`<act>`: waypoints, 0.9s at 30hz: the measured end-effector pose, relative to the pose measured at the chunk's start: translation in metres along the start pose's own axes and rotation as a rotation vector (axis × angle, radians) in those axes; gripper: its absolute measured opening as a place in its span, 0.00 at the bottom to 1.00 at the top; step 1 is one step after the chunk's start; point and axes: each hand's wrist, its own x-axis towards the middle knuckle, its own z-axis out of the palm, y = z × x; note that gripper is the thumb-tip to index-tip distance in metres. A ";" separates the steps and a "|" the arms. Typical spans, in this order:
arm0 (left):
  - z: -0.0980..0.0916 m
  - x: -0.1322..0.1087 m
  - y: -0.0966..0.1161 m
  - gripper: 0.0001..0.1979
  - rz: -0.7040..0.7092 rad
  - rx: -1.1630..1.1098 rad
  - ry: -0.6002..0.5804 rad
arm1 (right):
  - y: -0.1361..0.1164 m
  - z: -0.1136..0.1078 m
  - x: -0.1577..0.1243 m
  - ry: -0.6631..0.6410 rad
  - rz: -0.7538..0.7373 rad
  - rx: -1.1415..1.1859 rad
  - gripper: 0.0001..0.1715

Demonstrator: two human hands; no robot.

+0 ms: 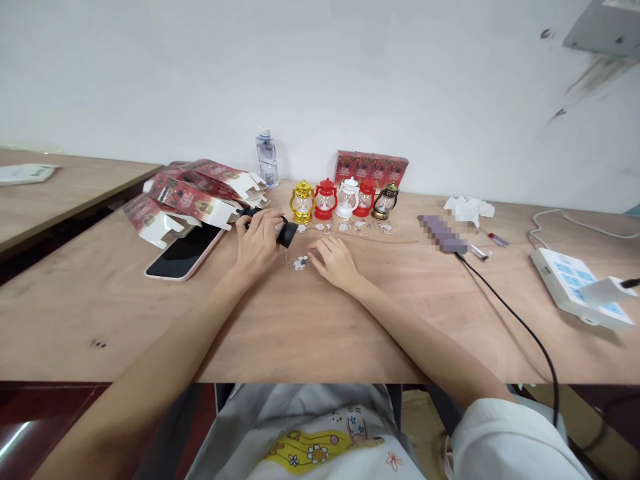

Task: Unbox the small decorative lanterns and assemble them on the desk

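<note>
On its side above the table, a black miniature lantern [287, 233] is gripped by my left hand [260, 241], its round base facing right. My fingers cover much of its body. Loosely bent on the tabletop, my right hand [334, 261] has its fingers a little apart, and nothing shows in them. Just left of its fingertips lies a small white cutout piece [300, 264] with a thin bent wire beside it. Behind both hands stands a row of miniature lanterns: gold [303, 202], red [325, 200], white [347, 199], another red [365, 199] and bronze [385, 202].
Several wire-and-cutout pieces [360, 227] lie before the lanterns. Red boxes [373, 167] and a water bottle [267, 159] stand behind. Unfolded cartons [193, 193] partly cover a phone [185, 253] at left. Tissue [469, 209], a blurred cabled object [443, 235] and a power strip [575, 283] lie right.
</note>
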 end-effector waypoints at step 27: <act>-0.009 0.093 0.061 0.17 0.529 0.160 -0.451 | -0.010 -0.013 -0.020 0.072 0.050 -0.010 0.12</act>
